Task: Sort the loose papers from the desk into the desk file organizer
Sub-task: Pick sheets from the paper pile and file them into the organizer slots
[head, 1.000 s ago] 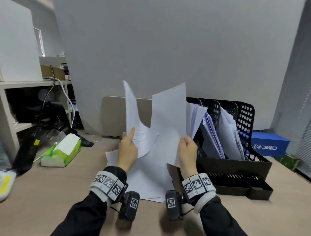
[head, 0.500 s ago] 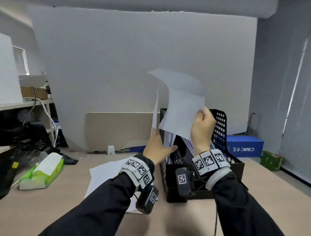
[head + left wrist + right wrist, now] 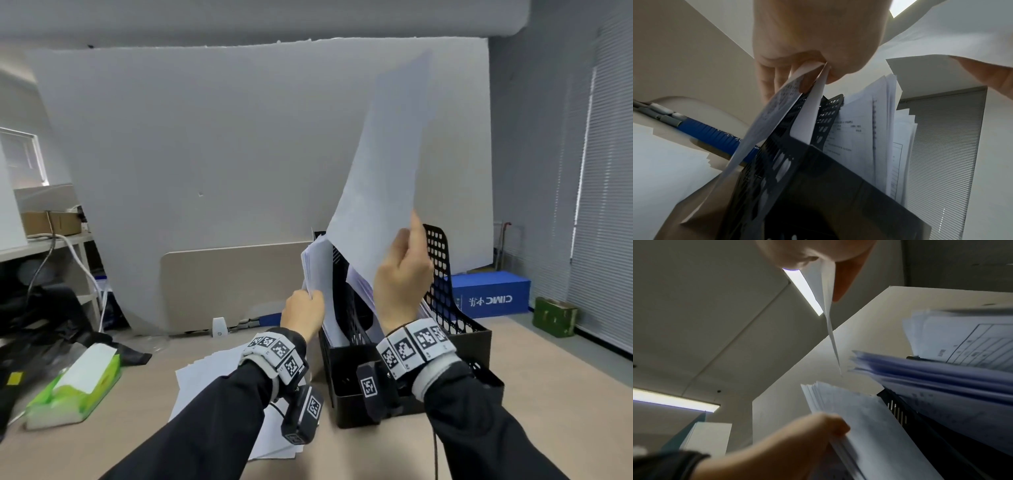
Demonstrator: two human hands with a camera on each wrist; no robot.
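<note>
Right grip [image 3: 401, 274] pinched a raised sheet [image 3: 383, 178]; left grip [image 3: 303, 313] held papers [image 3: 320, 274] at the organizer [image 3: 442, 294]. The floppy sheet could buckle against filed pages.

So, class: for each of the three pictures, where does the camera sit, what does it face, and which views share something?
Head: worn high, looking down at the desk; both forearms, left hand, right hand holding a sheet.
Left wrist: below the left hand, looking up along its fingers at the organizer.
Right wrist: below the right hand, looking up at the ceiling; left hand too.
Shared: all show the organizer's papers.
</note>
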